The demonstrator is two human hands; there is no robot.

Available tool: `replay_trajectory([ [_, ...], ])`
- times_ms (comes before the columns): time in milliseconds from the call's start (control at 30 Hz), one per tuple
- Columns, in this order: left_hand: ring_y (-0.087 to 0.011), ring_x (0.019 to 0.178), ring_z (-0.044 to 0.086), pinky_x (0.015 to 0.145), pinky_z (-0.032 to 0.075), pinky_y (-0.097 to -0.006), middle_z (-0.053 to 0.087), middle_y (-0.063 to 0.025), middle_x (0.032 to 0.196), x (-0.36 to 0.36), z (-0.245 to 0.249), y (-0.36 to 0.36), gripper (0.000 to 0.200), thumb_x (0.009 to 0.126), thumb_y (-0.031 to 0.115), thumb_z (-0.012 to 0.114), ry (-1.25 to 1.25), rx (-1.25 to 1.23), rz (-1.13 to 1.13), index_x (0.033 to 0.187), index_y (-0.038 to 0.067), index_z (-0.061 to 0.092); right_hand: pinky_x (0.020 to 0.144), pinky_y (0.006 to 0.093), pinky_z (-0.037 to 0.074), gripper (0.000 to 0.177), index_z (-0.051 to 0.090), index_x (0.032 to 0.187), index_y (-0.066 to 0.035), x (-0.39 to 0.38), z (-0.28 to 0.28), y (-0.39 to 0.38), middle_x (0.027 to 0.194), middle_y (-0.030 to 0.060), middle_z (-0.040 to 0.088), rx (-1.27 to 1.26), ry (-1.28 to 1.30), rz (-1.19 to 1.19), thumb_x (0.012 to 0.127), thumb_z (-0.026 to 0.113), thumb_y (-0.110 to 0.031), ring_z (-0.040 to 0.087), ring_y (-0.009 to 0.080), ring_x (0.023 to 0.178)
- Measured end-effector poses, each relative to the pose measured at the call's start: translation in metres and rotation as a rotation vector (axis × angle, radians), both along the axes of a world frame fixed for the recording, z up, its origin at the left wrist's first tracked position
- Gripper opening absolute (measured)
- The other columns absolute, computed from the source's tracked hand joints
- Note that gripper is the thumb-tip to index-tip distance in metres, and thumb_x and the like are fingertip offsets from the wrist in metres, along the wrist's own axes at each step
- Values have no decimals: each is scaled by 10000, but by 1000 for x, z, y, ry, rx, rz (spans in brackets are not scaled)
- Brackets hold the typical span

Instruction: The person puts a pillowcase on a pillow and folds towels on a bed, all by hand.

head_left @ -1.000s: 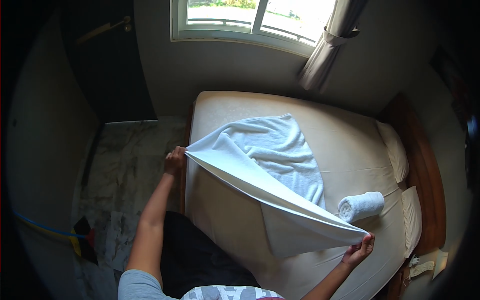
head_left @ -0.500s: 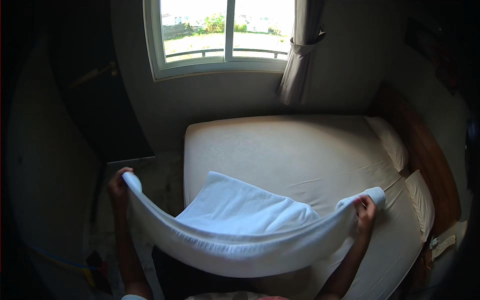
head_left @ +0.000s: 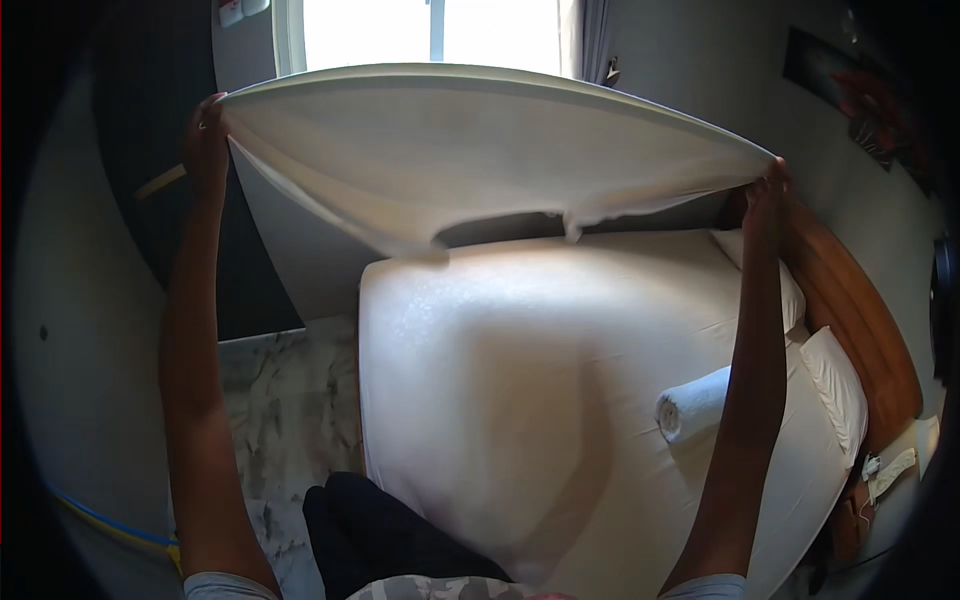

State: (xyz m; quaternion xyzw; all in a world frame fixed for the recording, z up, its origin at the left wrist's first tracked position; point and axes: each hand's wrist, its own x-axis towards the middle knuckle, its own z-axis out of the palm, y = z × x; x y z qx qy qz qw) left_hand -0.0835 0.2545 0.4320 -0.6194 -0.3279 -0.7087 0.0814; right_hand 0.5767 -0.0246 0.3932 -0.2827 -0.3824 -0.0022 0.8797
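A large white towel is stretched out in the air between my two hands, in front of the window. My left hand grips its upper left corner with closed fingers. At the upper right corner my right hand is closed on the fabric. The lower edge hangs loose and billows above the far side of the bed. On the bed lies a rolled white towel, partly hidden behind my right forearm.
Beneath my arms spreads the bed with its cream sheet. Pillows rest against the wooden headboard on the right. A bright window stands beyond the towel, a dark door at the left. Marble-look floor shows beside the bed.
Both hands have risen from low over the bed to about window height, lifting the towel up and spreading it wide. The rolled towel on the bed is now uncovered.
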Motion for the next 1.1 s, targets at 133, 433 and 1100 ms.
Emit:
replay_trajectory([
  [133, -191, 850, 593, 824, 425, -328, 633, -64, 975, -29, -67, -31, 346, 937, 374, 449, 290, 122, 89, 1062, 89, 600, 519, 163, 317, 246, 529, 1069, -88, -16, -74, -53, 779, -66, 460, -87, -126, 32, 887, 599, -237, 397, 15, 605],
  [433, -208, 948, 614, 1073, 220, -495, 646, -45, 896, -96, -302, -151, 88, 881, 147, 517, 1090, -538, -47, 876, 94, 588, 483, 171, 225, 256, 544, 865, -87, -66, -308, -181, 698, -84, 422, -916, -169, 100, 866, 618, -332, 306, -1, 556],
  [1100, -111, 812, 617, 742, 482, -260, 684, -78, 885, -181, -213, -285, 248, 799, 156, 691, 688, -2022, -894, 975, -18, 673, 450, 199, 252, 476, 474, 695, -61, -89, -250, -371, 581, 2, 440, -748, -184, 160, 726, 733, -459, 364, 58, 498],
])
